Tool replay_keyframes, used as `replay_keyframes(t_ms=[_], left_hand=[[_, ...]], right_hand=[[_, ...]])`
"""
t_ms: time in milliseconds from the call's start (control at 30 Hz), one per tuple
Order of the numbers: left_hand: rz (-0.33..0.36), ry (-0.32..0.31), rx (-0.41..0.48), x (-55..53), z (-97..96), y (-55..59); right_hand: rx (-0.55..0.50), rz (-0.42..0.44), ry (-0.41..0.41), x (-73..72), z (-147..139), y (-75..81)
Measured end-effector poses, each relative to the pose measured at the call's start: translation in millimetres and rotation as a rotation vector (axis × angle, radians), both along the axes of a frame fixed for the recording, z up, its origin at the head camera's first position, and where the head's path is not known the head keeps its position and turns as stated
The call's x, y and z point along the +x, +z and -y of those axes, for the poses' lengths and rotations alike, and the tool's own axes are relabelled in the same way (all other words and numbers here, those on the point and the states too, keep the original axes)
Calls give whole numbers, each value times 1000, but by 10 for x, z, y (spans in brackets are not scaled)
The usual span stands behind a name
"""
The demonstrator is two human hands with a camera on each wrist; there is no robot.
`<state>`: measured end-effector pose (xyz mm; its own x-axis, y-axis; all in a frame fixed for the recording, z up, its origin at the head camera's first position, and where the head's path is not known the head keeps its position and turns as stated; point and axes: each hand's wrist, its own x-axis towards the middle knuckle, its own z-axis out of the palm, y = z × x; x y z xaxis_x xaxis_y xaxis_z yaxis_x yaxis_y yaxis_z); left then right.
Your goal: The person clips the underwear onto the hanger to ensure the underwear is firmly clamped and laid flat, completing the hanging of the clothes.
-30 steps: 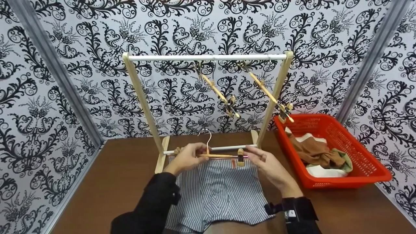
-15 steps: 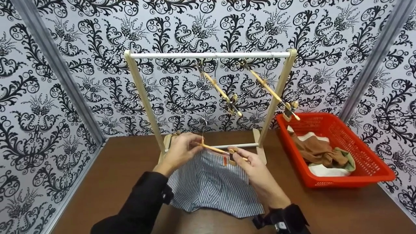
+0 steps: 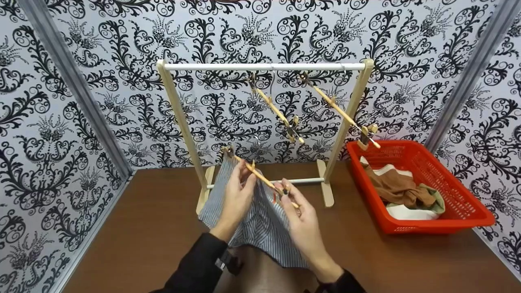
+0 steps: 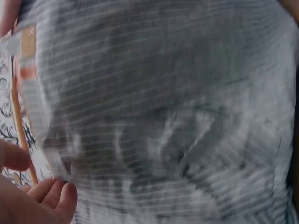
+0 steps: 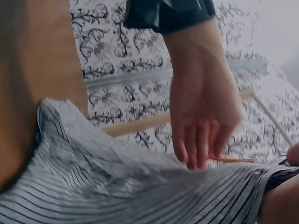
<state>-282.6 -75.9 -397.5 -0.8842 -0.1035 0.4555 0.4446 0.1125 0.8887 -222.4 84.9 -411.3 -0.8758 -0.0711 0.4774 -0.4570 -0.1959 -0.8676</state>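
Observation:
Grey striped shorts [image 3: 260, 230] hang by the waistband from a wooden clip hanger [image 3: 263, 179], which slants from far left to near right. My left hand [image 3: 236, 199] grips the hanger bar near its middle, just below the hook. At the near end, my right hand [image 3: 303, 221] pinches the clip [image 3: 285, 190] between thumb and fingers. The far clip [image 3: 228, 151] holds the other waistband corner. In the left wrist view the shorts [image 4: 154, 102] fill most of the picture; in the right wrist view my left hand [image 5: 201, 102] reaches down behind the cloth.
Behind the hands stands a wooden rack with a white top rail [image 3: 220, 66]. Two clip hangers, one nearer the middle [image 3: 272, 106] and one farther right [image 3: 337, 108], hang from it. A red basket [image 3: 452, 224] with folded clothes [image 3: 401, 189] sits at the right.
The hanger has risen with the shorts and turned from lying parallel to the rack to slanting, its right end nearer me. My right hand has moved inward and taken hold of the right clip.

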Motion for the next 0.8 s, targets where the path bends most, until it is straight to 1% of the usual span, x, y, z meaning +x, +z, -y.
replay_keyframes(t_ms=[67, 133, 200, 300, 367, 433, 500, 567, 600, 667, 733, 800], left_hand=[[-12, -40, 49, 36, -14, 44], [-13, -44, 61, 67, -12, 113], [-7, -62, 102, 81, 3, 184], [16, -94, 191, 92, 47, 308], [8, -145, 275, 81, 91, 394], [-4, -180, 320, 64, 147, 492], [-17, -182, 342, 44, 209, 589], [-19, -165, 347, 19, 277, 684], [-24, -152, 345, 3, 313, 732], [-19, -137, 368, -27, 384, 816], [-16, -144, 393, -55, 457, 899], [-12, -125, 385, -80, 534, 978]], right_hand=[[-13, -33, 35, 42, 77, 47], [-14, -72, 71, 73, 149, 114], [-5, -115, 103, 94, 211, 200], [45, -185, 112, 106, 292, 333], [75, -219, 117, 99, 353, 420], [98, -240, 129, 87, 421, 500], [105, -243, 144, 73, 489, 576], [98, -236, 153, 50, 552, 649], [95, -232, 147, 37, 580, 686], [88, -217, 125, 10, 635, 751], [87, -207, 105, -18, 692, 810], [97, -208, 93, -44, 763, 861]])
